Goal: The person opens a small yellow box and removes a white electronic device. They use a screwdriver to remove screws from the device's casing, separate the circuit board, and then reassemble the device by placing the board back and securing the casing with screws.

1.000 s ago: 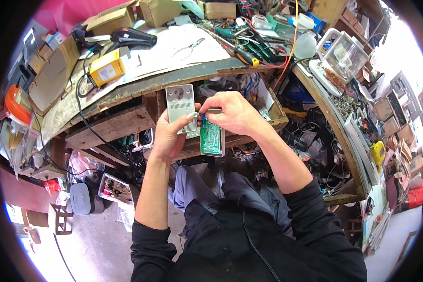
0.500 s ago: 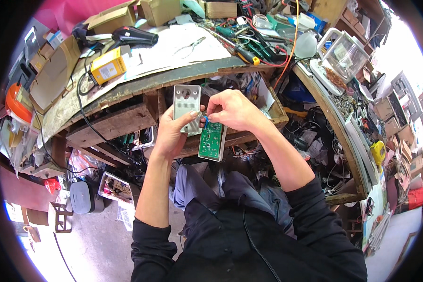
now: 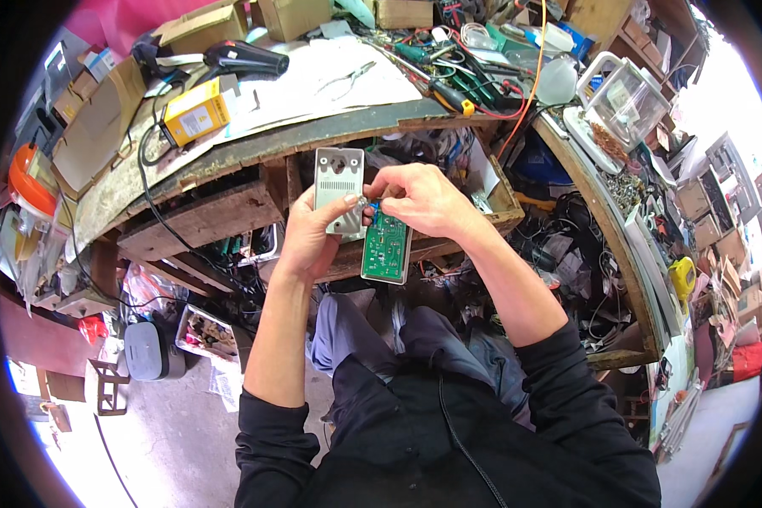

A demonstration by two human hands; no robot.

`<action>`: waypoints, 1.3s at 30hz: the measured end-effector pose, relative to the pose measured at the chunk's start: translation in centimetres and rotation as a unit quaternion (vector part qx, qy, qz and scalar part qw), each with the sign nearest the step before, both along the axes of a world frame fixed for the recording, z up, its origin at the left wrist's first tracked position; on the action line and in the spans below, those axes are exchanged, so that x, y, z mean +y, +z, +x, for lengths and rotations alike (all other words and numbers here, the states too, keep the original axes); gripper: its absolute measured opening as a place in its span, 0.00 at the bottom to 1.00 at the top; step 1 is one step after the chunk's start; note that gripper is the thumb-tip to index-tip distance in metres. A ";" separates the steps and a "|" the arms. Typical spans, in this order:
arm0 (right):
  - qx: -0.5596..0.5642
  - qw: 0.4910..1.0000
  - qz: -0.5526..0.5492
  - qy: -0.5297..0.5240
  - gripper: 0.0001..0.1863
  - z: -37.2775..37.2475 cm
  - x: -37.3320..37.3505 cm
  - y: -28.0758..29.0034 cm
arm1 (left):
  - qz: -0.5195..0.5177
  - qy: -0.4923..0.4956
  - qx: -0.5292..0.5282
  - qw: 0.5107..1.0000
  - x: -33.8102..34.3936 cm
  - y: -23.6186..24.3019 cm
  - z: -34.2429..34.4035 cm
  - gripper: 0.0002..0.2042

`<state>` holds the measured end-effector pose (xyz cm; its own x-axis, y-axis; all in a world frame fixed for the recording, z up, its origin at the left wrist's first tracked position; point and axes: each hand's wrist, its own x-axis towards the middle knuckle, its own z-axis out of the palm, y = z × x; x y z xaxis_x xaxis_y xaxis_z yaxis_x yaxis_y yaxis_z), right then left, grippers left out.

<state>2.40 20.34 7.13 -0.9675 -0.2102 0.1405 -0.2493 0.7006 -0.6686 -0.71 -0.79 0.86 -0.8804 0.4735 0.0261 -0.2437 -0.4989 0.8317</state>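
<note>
Left hand (image 3: 307, 235) grasps grey plastic cover (image 3: 339, 193); right hand (image 3: 422, 201) bends over top of green circuit board (image 3: 385, 252) (cannot tell what its grip holds)

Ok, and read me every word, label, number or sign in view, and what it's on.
Nothing is clear enough to quote.
Yellow box: its print is too small to read.
Clear plastic container: its marking is too blurred to read.
Green circuit board: any lettering is too small to tell.
Grey casing in the left hand: no readable text.
</note>
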 end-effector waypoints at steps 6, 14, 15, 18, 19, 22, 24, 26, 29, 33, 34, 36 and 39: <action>0.016 1.000 0.000 0.008 0.10 -0.2 0.6 -0.1 | 0.015 0.002 0.002 1.000 0.2 0.2 0.0 0.21; 0.063 0.995 0.072 0.005 0.08 0.3 0.3 0.4 | 0.012 0.001 0.002 1.000 0.2 0.4 0.1 0.22; 0.063 0.995 0.083 0.005 0.09 0.4 0.2 0.3 | 0.011 0.004 0.004 1.000 0.1 0.4 0.1 0.23; 0.059 0.995 0.083 -0.016 0.10 0.4 0.0 -0.2 | 0.015 0.012 0.004 1.000 0.0 0.2 0.0 0.23; 0.056 0.995 0.078 -0.027 0.10 0.4 0.0 -0.5 | 0.017 0.012 0.006 1.000 0.0 0.1 0.1 0.22; 0.071 0.996 0.014 -0.048 0.11 0.5 -0.1 -1.3 | 0.026 0.015 0.006 1.000 -0.1 0.0 0.0 0.21; 0.046 0.997 -0.011 -0.066 0.10 0.7 -0.2 -1.5 | 0.035 0.016 0.002 0.999 -0.1 -0.4 -0.2 0.20; 0.038 0.996 -0.037 -0.075 0.10 0.8 -0.3 -1.7 | 0.031 0.015 0.003 0.999 -0.1 -0.5 -0.1 0.20; 0.045 0.993 -0.064 -0.084 0.09 1.0 -0.1 -2.2 | 0.043 0.009 0.000 0.999 -0.1 -0.5 0.0 0.20; 0.057 0.992 -0.065 -0.090 0.10 1.2 0.1 -2.1 | 0.059 0.017 -0.016 0.998 0.1 -0.5 -0.1 0.18; 0.060 0.992 -0.064 -0.093 0.09 1.2 0.2 -2.0 | 0.061 0.024 -0.017 0.998 0.2 -0.6 -0.1 0.18; 0.065 0.991 -0.068 -0.095 0.10 1.3 0.3 -1.9 | 0.043 0.066 0.001 0.997 0.7 -0.8 -0.1 0.17; 0.070 0.990 -0.081 -0.096 0.11 1.7 0.5 -1.3 | -0.019 0.135 0.068 0.988 1.3 -1.6 -0.4 0.14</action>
<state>4.09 20.88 5.85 -0.9561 0.0107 0.2929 -0.2207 0.6310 -0.7438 -1.08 0.49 -0.70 -0.9646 0.2243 0.1385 0.0088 -0.4978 0.8673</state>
